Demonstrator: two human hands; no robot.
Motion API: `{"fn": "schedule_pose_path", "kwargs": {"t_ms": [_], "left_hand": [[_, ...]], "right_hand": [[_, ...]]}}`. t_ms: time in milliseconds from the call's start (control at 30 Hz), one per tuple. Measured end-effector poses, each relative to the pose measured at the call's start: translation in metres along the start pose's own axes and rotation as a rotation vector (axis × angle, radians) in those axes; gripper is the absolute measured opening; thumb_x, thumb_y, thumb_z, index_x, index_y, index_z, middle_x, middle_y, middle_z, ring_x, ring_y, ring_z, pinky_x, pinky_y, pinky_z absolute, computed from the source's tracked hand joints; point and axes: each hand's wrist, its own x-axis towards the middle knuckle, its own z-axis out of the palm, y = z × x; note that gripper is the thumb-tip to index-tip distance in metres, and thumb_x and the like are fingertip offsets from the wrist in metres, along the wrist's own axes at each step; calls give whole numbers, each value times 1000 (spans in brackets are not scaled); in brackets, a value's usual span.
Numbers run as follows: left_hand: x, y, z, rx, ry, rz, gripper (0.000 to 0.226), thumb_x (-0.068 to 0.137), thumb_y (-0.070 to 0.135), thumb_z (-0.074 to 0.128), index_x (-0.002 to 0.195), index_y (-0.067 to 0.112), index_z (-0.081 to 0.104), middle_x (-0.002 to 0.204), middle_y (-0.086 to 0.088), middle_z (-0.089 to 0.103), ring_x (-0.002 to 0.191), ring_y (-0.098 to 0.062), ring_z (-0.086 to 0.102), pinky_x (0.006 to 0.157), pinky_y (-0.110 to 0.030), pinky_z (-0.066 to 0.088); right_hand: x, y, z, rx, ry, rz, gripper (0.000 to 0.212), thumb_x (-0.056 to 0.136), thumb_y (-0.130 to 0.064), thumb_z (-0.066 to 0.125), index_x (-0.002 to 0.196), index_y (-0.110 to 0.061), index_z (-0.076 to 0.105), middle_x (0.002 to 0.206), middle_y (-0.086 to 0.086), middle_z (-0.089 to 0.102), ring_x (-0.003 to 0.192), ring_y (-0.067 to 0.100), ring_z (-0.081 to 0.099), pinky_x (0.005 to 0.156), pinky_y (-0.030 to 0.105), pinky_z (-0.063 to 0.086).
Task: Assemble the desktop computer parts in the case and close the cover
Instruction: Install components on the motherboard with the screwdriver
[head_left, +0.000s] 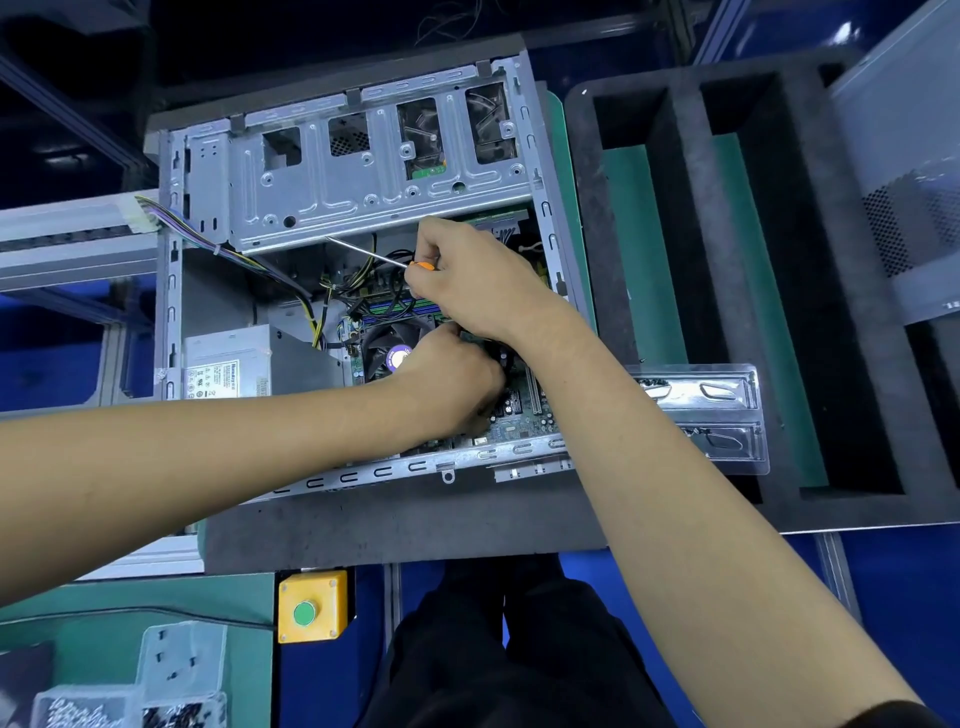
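Your left hand (452, 379): it was bare, with no glove, ring or watch that showed.
Your right hand (467, 280): it was bare as well, the wrist unadorned.
Your forearms: both were uncovered along the whole length in view.
Your right sleeve (904, 714): a dark edge showed just at the frame's lower right corner, near the elbow.
Your trousers (498, 654): they were dark, black or nearly so, loosely creased, seen from above between your arms.
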Motion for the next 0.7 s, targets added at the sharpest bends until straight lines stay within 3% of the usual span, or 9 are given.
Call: {"fn": "schedule_pose_path", "kwargs": {"t_ms": [200, 400, 567, 700], "left_hand": [[-3, 3, -1, -1, 6, -16, 22, 87, 28, 54, 98, 20, 72, 97, -2, 73, 92, -25, 63, 76, -29, 26], [2, 4, 2, 3, 5, -39, 23, 89, 21, 58, 107, 18, 71, 105, -3, 73, 102, -28, 63, 81, -30, 31], [1, -1, 3, -10, 21, 8, 27, 91, 39, 61, 108, 20, 71, 105, -2, 72, 103, -27, 63, 78, -30, 31], [0, -3, 2, -22, 33, 18, 28, 89, 40, 59, 105, 21, 72, 102, -2, 72, 99, -26, 64, 75, -30, 27]], "right_hand": [[0, 0, 0, -12, -2, -2, 18, 92, -35, 58, 88, -19, 52, 80, 2, 66, 62, 16, 48, 56, 31, 36], [-1, 0, 0, -28, 2, 5, 18, 91, -37, 59, 83, -24, 49, 78, 0, 65, 59, 14, 47, 55, 30, 33], [-1, 1, 1, -25, 2, 6, 17, 91, -36, 58, 84, -23, 50, 80, 2, 66, 58, 13, 46, 55, 30, 33], [-1, 0, 0, -30, 4, 5, 17, 91, -36, 59, 84, -24, 50, 80, 0, 66, 59, 12, 46, 55, 30, 34]]}}
